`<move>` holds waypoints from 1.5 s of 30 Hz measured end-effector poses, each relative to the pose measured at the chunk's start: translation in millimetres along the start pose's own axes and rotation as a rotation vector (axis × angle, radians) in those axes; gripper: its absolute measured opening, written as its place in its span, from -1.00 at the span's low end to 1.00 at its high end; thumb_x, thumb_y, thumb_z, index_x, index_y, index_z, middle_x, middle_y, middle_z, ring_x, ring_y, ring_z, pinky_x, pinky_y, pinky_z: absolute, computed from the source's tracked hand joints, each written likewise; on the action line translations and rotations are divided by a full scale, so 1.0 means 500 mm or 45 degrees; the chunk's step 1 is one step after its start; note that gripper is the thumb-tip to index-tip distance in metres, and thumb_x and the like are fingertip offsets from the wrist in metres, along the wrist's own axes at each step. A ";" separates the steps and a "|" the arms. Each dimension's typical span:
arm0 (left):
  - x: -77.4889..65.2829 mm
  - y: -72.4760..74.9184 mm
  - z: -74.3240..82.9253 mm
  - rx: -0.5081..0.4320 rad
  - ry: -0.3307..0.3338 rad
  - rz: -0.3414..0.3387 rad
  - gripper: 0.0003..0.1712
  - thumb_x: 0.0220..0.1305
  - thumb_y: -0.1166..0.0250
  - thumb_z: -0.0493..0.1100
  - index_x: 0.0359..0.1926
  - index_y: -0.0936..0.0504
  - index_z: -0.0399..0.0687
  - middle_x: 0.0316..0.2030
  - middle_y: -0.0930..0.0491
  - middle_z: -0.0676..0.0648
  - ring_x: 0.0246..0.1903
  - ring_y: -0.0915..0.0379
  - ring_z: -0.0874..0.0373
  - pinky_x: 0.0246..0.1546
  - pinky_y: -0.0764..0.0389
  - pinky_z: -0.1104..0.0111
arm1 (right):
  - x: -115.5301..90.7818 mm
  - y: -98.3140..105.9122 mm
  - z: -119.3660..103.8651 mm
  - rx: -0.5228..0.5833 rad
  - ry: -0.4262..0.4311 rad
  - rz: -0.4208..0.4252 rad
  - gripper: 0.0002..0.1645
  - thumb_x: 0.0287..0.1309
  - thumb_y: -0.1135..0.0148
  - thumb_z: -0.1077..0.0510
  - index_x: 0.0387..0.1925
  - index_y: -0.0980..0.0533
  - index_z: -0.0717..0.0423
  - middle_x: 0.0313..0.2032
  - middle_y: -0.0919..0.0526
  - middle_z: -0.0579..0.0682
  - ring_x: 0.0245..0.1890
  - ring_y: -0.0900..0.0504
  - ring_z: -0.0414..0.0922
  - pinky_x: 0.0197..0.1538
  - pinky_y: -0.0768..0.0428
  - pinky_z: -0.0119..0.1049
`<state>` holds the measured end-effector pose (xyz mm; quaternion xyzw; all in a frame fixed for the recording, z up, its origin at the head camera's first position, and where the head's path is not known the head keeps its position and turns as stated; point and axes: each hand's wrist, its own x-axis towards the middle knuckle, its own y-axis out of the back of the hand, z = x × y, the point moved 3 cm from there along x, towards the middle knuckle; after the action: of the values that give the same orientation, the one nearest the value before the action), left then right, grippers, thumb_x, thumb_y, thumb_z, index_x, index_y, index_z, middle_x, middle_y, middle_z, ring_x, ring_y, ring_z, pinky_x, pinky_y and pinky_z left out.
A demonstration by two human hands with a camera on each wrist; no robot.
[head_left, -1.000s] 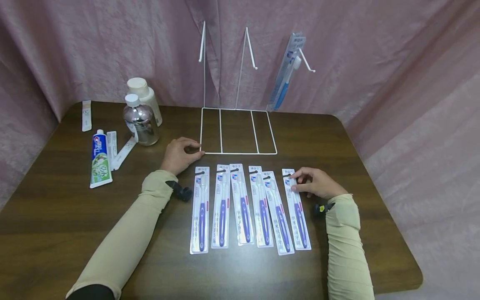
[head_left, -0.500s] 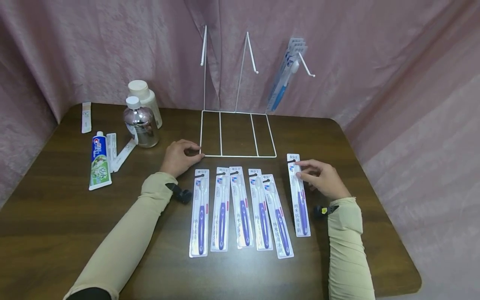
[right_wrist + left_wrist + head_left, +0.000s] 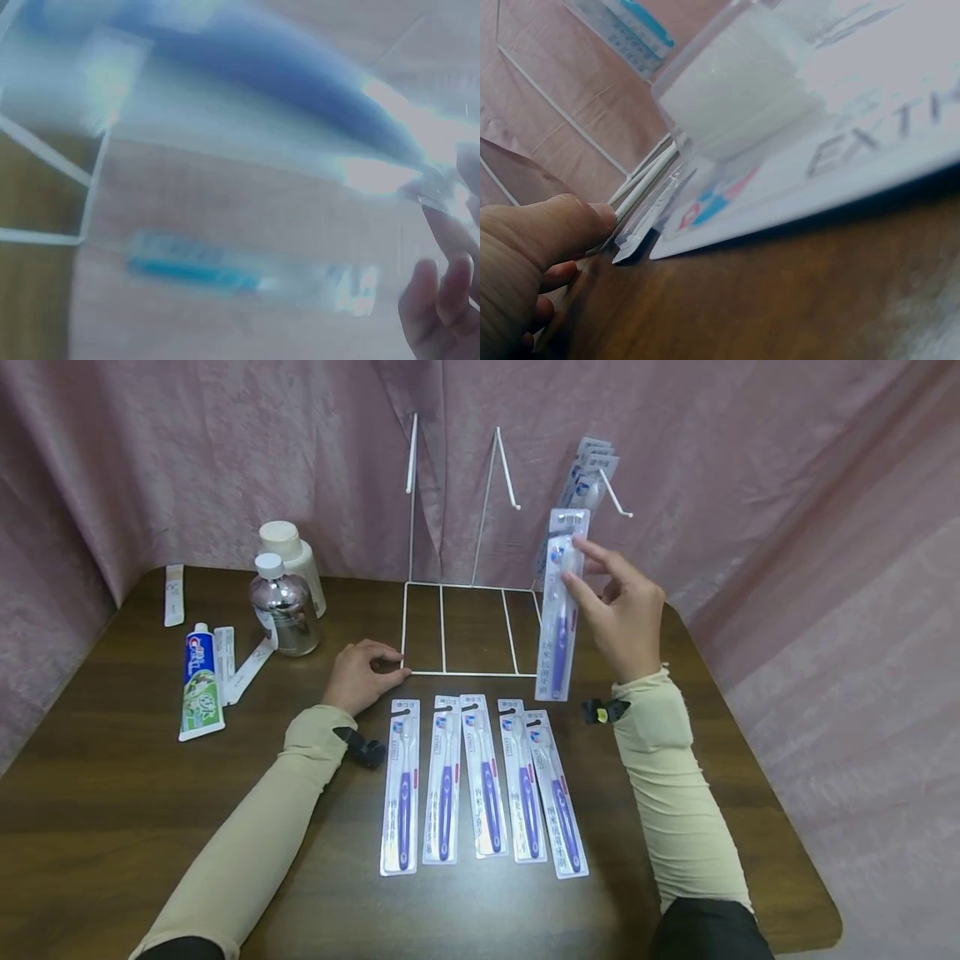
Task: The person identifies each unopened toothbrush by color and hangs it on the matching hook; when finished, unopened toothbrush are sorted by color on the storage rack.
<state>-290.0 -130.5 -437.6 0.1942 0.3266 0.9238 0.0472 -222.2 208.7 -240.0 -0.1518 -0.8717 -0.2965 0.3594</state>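
One packaged toothbrush is being held nearly upright, left of your right hand, whose fingers are pinching its upper part below the rightmost hook; your left hand, farther off, is pinching the front-left corner of the white rack.

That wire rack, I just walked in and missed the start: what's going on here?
A person's right hand holds a packaged purple toothbrush up off the table, near the rightmost hook of the wire rack but not on it. Other packaged toothbrushes hang on that hook. The left hand holds the rack's near left corner, and a row of similar packs lies in front of it. Off to the left are a toothpaste tube and two bottles.
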 end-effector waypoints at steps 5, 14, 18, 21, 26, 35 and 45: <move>0.002 -0.003 0.004 0.002 -0.006 0.003 -0.64 0.17 -0.59 -0.09 -0.08 -0.83 -0.21 -0.04 -0.75 -0.19 0.05 -0.59 -0.13 0.23 -0.38 0.00 | 0.055 -0.042 -0.031 0.031 -0.022 -0.003 -0.58 0.28 -0.52 0.10 0.17 -0.73 -0.10 -0.19 -0.80 0.04 -0.66 -0.28 -0.21 -0.53 -0.27 -0.37; 0.006 -0.007 0.010 0.004 0.018 0.009 -0.66 0.16 -0.59 -0.10 -0.08 -0.83 -0.18 -0.02 -0.75 -0.16 0.05 -0.58 -0.13 0.21 -0.40 0.04 | 0.084 -0.105 -0.025 0.030 -0.055 -0.087 -0.59 0.24 -0.56 0.09 0.12 -0.74 -0.01 -0.20 -0.83 0.00 -0.64 -0.31 -0.20 -0.53 -0.28 -0.39; 0.002 -0.012 0.019 0.000 0.037 0.001 -0.66 0.16 -0.60 -0.11 -0.09 -0.83 -0.19 -0.02 -0.75 -0.17 0.06 -0.57 -0.14 0.21 -0.40 0.04 | 0.108 -0.138 -0.008 0.043 -0.095 -0.085 -0.57 0.22 -0.57 0.11 0.09 -0.71 0.15 -0.18 -0.83 0.06 -0.52 -0.57 -0.24 -0.37 -0.48 -0.48; -0.001 -0.018 0.027 -0.013 0.045 0.001 -0.66 0.15 -0.61 -0.10 -0.09 -0.84 -0.18 -0.03 -0.75 -0.16 0.04 -0.56 -0.14 0.18 -0.42 0.05 | 0.134 -0.159 0.016 0.035 -0.140 -0.066 -0.56 0.22 -0.57 0.12 0.08 -0.67 0.18 -0.14 -0.83 0.07 -0.34 -0.73 -0.21 -0.21 -0.58 -0.47; -0.003 -0.032 0.039 -0.041 0.039 -0.010 -0.68 0.14 -0.62 -0.11 -0.12 -0.85 -0.16 -0.04 -0.75 -0.15 0.04 -0.57 -0.12 0.18 -0.45 0.07 | 0.177 -0.179 0.054 -0.076 -0.202 -0.041 -0.53 0.25 -0.54 0.08 0.14 -0.64 0.11 -0.12 -0.84 0.03 -0.15 -0.76 -0.11 0.02 -0.55 -0.32; -0.006 -0.046 0.058 -0.061 0.055 -0.024 -0.68 0.13 -0.63 -0.12 -0.13 -0.85 -0.18 -0.04 -0.74 -0.15 0.03 -0.56 -0.13 0.16 -0.45 0.07 | 0.232 -0.204 0.087 -0.140 -0.339 0.001 -0.50 0.27 -0.50 0.05 0.21 -0.62 0.00 -0.06 -0.82 -0.04 -0.09 -0.72 -0.18 0.08 -0.52 -0.34; -0.002 -0.059 0.060 -0.055 0.030 -0.018 -0.67 0.13 -0.63 -0.11 -0.13 -0.85 -0.19 -0.06 -0.75 -0.15 0.03 -0.57 -0.11 0.19 -0.45 0.09 | 0.228 -0.198 0.106 -0.035 -0.410 0.014 -0.50 0.22 -0.47 0.06 0.17 -0.56 -0.09 -0.02 -0.77 -0.10 -0.03 -0.63 -0.17 0.04 -0.50 -0.29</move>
<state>-278.7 -90.3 -435.1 0.1799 0.3083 0.9326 0.0539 -377.1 170.5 -228.7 -0.2069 -0.9131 -0.2782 0.2145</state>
